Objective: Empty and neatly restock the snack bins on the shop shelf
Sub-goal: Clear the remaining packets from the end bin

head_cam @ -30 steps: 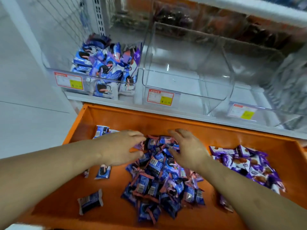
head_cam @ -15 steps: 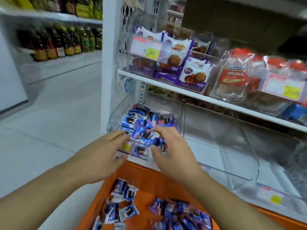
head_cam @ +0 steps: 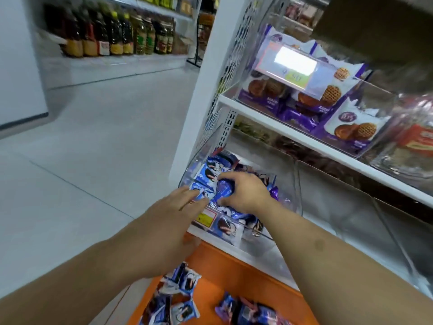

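Snack bins line the lower shelf. Leftmost clear bin, against the white upright, is heaped with blue-wrapped biscuit packets; its long axis runs front to back, open mouth facing the aisle, a red-and-yellow price tag on the front lip. Next bin to the right shows no stock through its clear walls.

Left hand reaches in, fingers nearly straight, tips touching packets at the bin's front; nothing gripped. Right hand sits over the heap, fingers curled round a bunch of packets.

Below, orange tray holds loose blue packets scattered in two clusters, wrappers lying at all angles.

Upper shelf, right: purple waffle-biscuit bags in a clear bin behind a glaring label. Far left across the aisle: bottles in rows.

Against half a second ago: both hands have gone deeper into the left bin, the right now clasping packets; the view has swung left and closer, showing more floor.
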